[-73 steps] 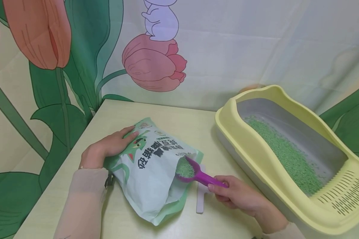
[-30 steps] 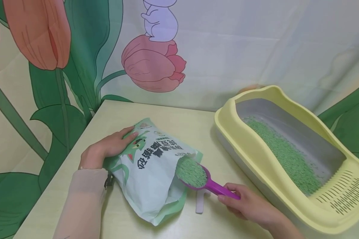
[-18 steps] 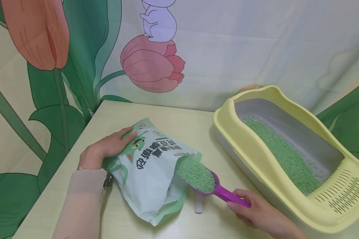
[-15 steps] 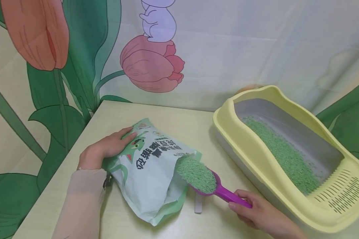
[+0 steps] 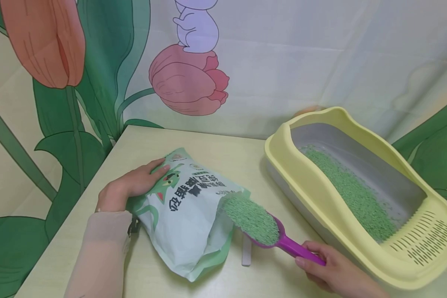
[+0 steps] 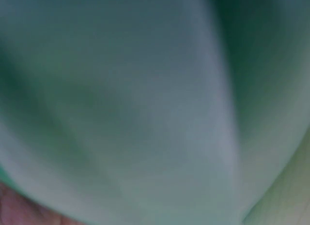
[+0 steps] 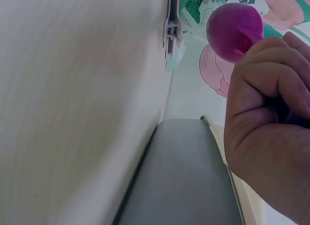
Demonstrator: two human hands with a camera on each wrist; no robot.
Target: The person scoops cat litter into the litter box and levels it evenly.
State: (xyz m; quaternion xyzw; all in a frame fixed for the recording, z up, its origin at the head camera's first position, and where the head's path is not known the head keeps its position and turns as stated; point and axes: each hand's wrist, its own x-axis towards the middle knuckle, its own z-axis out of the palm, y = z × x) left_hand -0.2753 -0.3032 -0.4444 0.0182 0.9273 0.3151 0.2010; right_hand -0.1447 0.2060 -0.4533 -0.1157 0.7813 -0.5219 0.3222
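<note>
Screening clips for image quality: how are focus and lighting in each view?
Head view: soft light, bag and purple scoop fairly sharp; left wrist view: heavily blurred, mostly greenish shapes; right wrist view: dimmer, soft shadow on the table, right hand clear.

Soft, even light on the table [image 5: 223,145], fairly bright, with a pale sheen towards the front! Shadows now: a gentle one with fuzzy edges along the left side of the litter tray [image 5: 313,174], another, fainter, on the tabletop below the right hand [image 5: 329,265]. Up on the wall cloth [image 5: 283,58], greyish bands run through at the right. Over to the left wrist view, and it's dim, all smear, the bag [image 6: 145,113] just hazy green and grey! The right wrist view is greyer but crisper, a broad soft shadow across the tabletop
</note>
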